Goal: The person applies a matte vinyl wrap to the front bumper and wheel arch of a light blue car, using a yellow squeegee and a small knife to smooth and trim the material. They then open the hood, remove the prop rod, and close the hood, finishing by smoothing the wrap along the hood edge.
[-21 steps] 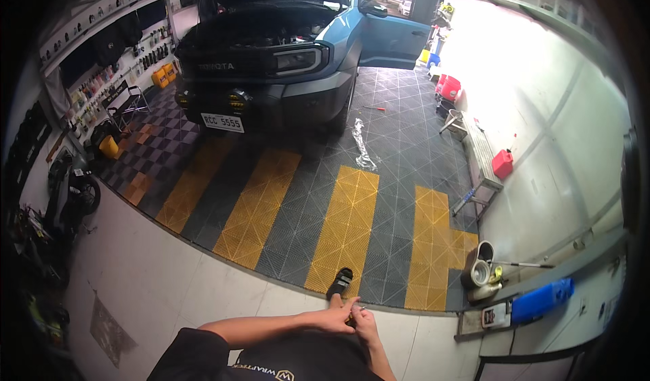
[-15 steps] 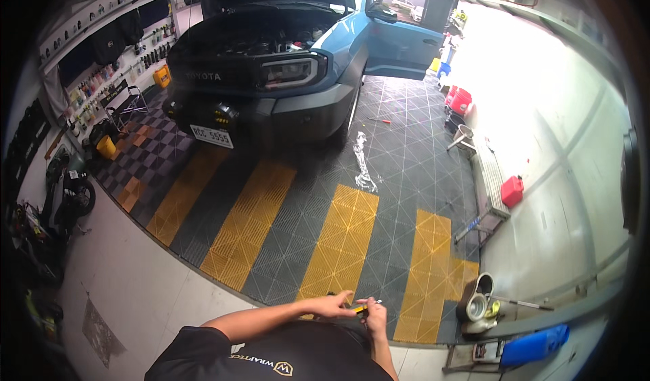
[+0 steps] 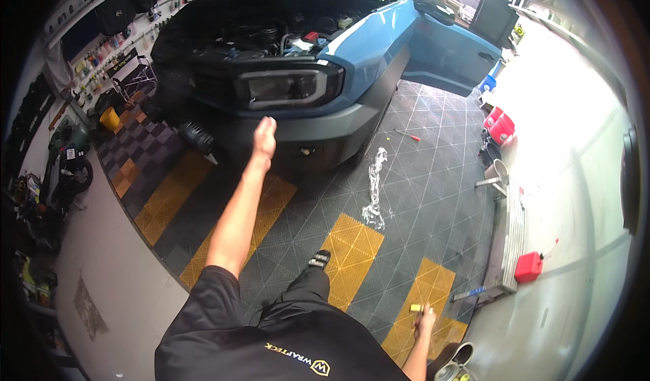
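My left arm reaches forward to the blue pickup-style vehicle (image 3: 379, 39). My left hand (image 3: 265, 139) is before the dark front bumper (image 3: 325, 129), just below the headlight (image 3: 288, 88). Its fingers look stretched out with nothing in them; whether they touch the bumper I cannot tell. Low on the right, my right hand (image 3: 425, 321) is closed around a small yellow tool (image 3: 416, 308), whose kind is too small to make out. The vehicle's raised hood leaves the engine bay (image 3: 271, 39) exposed.
The side door (image 3: 450, 49) stands open. On the tiled floor lie crumpled clear film (image 3: 374, 188) and a red-handled tool (image 3: 408, 135). Along the right wall are red buckets (image 3: 500, 127), a metal bench (image 3: 511, 239) and a red jug (image 3: 529, 267). A motorcycle (image 3: 64, 164) is at left.
I have stepped closer to the vehicle. My left hand has left the right one and stretched forward to the bumper. The right hand has moved right with the yellow tool.
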